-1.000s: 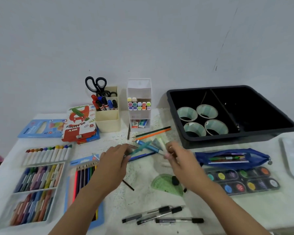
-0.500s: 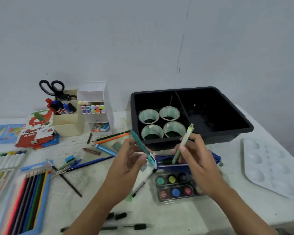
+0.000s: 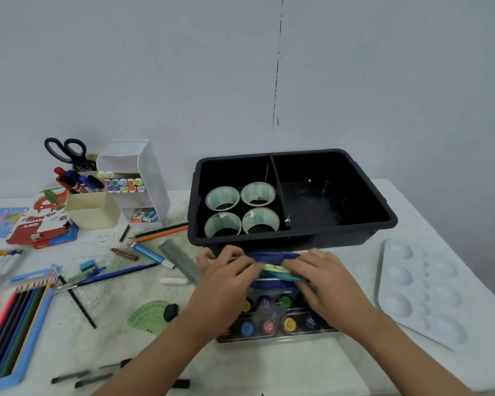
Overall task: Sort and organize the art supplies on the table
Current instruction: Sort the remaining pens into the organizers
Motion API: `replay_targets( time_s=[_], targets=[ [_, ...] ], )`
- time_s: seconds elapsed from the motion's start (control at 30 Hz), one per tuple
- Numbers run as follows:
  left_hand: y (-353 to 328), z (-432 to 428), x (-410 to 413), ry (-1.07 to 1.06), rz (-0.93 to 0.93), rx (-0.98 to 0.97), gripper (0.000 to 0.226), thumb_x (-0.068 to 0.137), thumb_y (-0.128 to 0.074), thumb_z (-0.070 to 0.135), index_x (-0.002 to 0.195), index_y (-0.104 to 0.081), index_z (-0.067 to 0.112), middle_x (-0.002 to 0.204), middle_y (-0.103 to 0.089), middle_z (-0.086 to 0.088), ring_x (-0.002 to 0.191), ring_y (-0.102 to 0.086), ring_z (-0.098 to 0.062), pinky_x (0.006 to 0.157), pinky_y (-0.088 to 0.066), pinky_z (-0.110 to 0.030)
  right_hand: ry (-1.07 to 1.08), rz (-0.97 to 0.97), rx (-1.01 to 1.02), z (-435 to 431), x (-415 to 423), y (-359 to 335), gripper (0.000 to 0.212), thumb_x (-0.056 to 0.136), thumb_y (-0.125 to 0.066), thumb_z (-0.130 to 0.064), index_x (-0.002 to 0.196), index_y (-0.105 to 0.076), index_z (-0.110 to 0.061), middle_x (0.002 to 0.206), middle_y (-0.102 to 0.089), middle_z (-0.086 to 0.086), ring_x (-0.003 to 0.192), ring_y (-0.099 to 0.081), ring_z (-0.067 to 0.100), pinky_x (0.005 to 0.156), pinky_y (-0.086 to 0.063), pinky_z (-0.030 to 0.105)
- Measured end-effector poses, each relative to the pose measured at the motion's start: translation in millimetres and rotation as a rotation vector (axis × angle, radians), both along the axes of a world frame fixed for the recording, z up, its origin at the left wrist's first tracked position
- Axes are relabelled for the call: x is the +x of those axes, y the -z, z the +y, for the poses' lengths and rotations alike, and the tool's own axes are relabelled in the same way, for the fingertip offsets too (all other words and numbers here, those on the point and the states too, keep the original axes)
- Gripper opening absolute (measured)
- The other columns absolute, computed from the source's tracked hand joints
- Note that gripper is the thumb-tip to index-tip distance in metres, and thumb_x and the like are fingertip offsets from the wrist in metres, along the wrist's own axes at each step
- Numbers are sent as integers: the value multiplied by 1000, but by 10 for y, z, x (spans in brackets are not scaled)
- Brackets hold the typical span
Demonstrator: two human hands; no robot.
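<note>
Pressing pens (image 3: 277,270) into blue pouch (image 3: 269,257): right hand (image 3: 323,281) flat, left hand (image 3: 226,278) pinching pouch edge (blurred).

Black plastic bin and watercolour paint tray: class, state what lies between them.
Head view: a blue fabric pencil pouch lies between the black plastic bin and the watercolour paint tray, with the left hand and right hand on it.

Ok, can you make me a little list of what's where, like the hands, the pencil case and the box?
left hand: holds the blue pencil case at its left end
right hand: fingers over the pens at the case's opening; grip unclear
black bin: behind the case; four tape rolls in its left compartment
paint set: in front of the case, partly under the hands
palette: to the right of the hands
</note>
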State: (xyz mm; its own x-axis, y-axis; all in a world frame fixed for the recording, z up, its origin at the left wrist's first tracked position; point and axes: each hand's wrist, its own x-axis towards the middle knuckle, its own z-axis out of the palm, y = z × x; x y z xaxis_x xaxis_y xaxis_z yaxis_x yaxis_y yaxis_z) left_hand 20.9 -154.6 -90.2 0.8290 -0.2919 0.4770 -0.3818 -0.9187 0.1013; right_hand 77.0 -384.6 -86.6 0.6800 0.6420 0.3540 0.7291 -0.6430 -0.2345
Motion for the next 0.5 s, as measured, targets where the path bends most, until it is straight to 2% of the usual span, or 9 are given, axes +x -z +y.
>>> replay_targets(
  time_s=[0.07,0.17,0.27,0.33,0.4,0.5],
  targets=[
    [-10,43,34,-8,-6,41,20,83,-77,22,100,-72,31,99,-68,19,97,-55,-19,78,-27,-41,37,-15,-40,-19,74,4,32,79,-77,-14,109,-72,-25,95,-69,-9,84,-56,17,67,-48,34],
    [-53,62,44,-59,47,70,9,88,-70,36,94,-76,35,90,-67,22,93,-51,-16,76,-23,-38,89,-66,-129,31,120,9,32,71,-82,-10,97,-76,-27,79,-66,-10,74,-55,18,58,-41,31],
    [-48,49,53,-146,115,102,11,83,-72,47,85,-77,37,81,-61,22,87,-47,-15,72,-18,-35,143,-90,-249,147,92,-8,36,49,-88,-12,79,-75,-28,66,-61,-9,64,-58,18,55,-29,27],
    [-31,50,70,-170,144,96,14,78,-76,51,81,-77,37,78,-61,22,83,-47,-13,71,-20,-35,175,-76,-277,229,74,-31,34,42,-90,-14,65,-70,-27,58,-58,-8,54,-58,19,53,-26,26],
    [-30,77,79,-170,155,29,17,75,-78,53,81,-76,37,78,-62,23,82,-47,-11,71,-24,-36,196,-52,-245,285,62,-57,27,51,-88,-19,66,-67,-28,57,-56,-8,49,-56,18,49,-28,26],
    [-117,159,29,-136,167,-134,12,80,-75,50,84,-73,39,83,-61,24,86,-49,-5,76,-31,-36,180,51,-25,319,38,-103,3,82,-72,-27,85,-71,-26,73,-60,-8,59,-59,16,49,-40,26]
  ],
)
